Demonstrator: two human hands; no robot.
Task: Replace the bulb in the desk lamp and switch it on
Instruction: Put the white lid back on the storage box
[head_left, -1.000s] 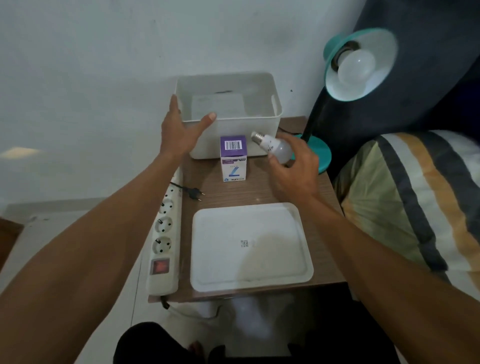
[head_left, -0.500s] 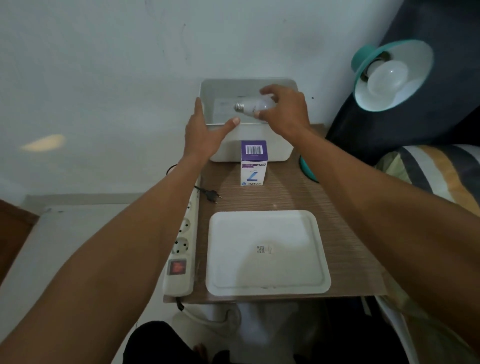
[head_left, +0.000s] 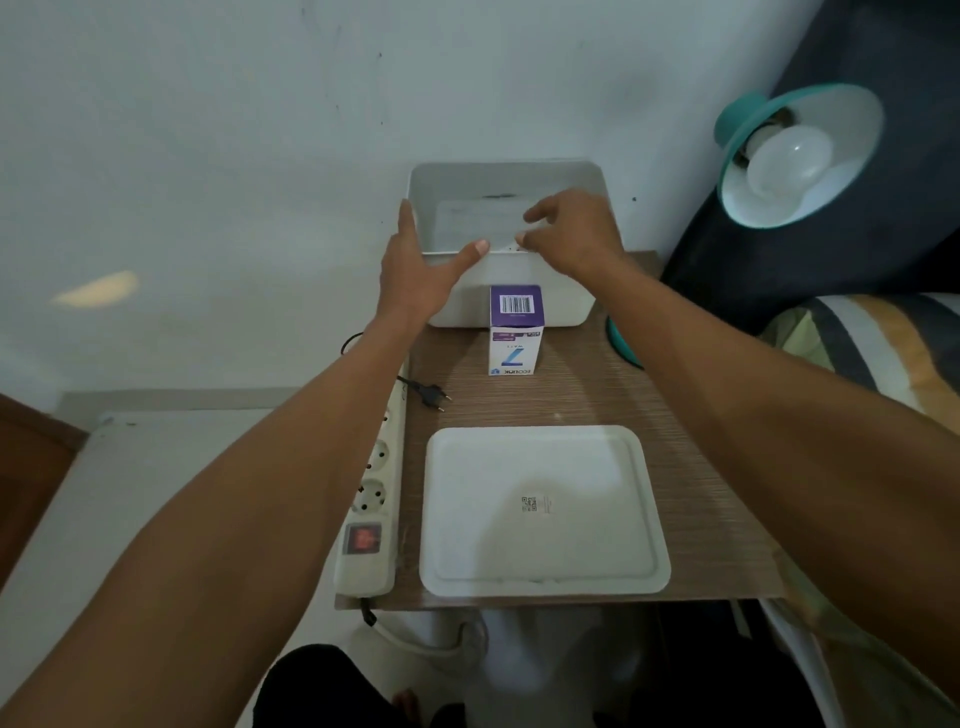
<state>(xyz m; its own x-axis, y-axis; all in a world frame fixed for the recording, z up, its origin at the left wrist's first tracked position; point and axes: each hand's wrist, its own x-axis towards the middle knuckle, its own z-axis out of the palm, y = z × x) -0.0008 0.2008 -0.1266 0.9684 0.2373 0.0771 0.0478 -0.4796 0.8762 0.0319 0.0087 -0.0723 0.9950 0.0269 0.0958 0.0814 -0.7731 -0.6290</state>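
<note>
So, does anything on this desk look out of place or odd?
The plug lies loose on the table, not in the power strip, so the lamp seems unpowered. Nothing is spilled or broken.

A plain white wall (head_left: 260, 130) fills the upper left and centre of the frame, marked with a few small dark specks and a soft patch of warm light (head_left: 96, 287) at the left. Below it, a pale floor (head_left: 130, 493) runs along the left side, with a brown wooden edge (head_left: 26, 467) at the far left. A wood-grain table (head_left: 691, 493) sits in the centre, and striped bedding (head_left: 883, 353) lies at the right edge beneath a dark cushion (head_left: 883, 52).
</note>
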